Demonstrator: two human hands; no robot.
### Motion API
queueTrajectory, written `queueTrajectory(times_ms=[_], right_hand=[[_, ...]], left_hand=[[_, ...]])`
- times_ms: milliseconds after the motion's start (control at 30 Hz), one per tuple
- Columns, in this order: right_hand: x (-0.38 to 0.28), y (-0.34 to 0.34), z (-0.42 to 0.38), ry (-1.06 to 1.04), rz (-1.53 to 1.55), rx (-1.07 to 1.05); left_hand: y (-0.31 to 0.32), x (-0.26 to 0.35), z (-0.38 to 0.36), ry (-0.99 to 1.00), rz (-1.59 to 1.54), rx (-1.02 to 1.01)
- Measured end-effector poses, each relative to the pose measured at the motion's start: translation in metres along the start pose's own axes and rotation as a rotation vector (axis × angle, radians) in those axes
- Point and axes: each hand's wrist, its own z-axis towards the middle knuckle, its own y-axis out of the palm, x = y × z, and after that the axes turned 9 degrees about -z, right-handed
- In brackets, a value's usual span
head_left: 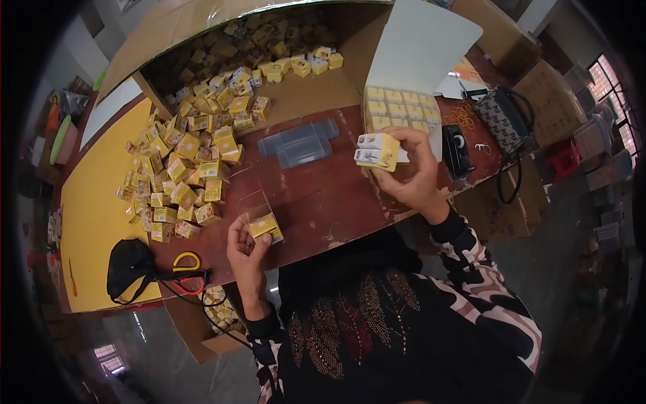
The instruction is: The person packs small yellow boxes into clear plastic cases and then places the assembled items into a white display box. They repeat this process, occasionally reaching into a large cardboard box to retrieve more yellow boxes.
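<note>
Left hand (pixel 245 250) low over the near edge of the worn brown bench (pixel 316 195), grip closed with fingertips on a clear plastic sleeve (pixel 259 214), boxy and see-through, one small yellow carton (pixel 264 226) seated in its lower end. Right hand (pixel 414 176) raised above the bench, grip pinched around a stack of small cartons (pixel 377 151), yellow-sided with pale end flaps facing left. Just behind that hand, a white card tray (pixel 417 67), smooth lid tipped up, rows of the same cartons packed flat inside. Left of centre, a loose heap of yellow cartons (pixel 185 178), glossy printed card, spilling from a big corrugated box (pixel 296 94) onto a matte yellow sheet (pixel 94 202). Grey translucent plastic holder (pixel 299 143) lying between heap and tray. Black fabric mask (pixel 128 266) and yellow-handled scissors (pixel 185 262) at the near left edge. Patterned handbag (pixel 501 114) far right.
</note>
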Motion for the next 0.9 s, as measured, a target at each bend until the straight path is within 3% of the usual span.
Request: queueTrajectory(times_ms=[33, 300, 400, 533, 733, 833, 900], right_hand=[[0.000, 0.002, -0.006, 0.095, 0.008, -0.014], [-0.021, 0.037, -0.022, 0.219, -0.079, -0.143], [-0.011, 0.046, -0.029, 0.084, -0.172, -0.205], [0.007, 0.065, -0.060, 0.113, -0.278, -0.336], [0.010, 0.076, -0.071, 0.304, -0.300, -0.485], [0.014, 0.057, -0.049, 0.251, -0.278, -0.592], [0.024, 0.047, -0.035, 0.053, -0.212, -0.697]], left_hand=[[0.001, 0.000, 0.001, 0.003, -0.005, -0.010], [0.011, 0.004, -0.007, -0.017, 0.010, -0.029], [0.007, -0.001, -0.005, -0.028, 0.003, -0.034], [0.007, -0.007, -0.004, -0.061, 0.008, -0.035], [0.007, -0.010, -0.002, -0.072, 0.029, -0.020], [0.002, -0.012, 0.000, -0.078, 0.002, -0.019], [0.002, -0.011, 0.001, -0.088, 0.004, -0.022]])
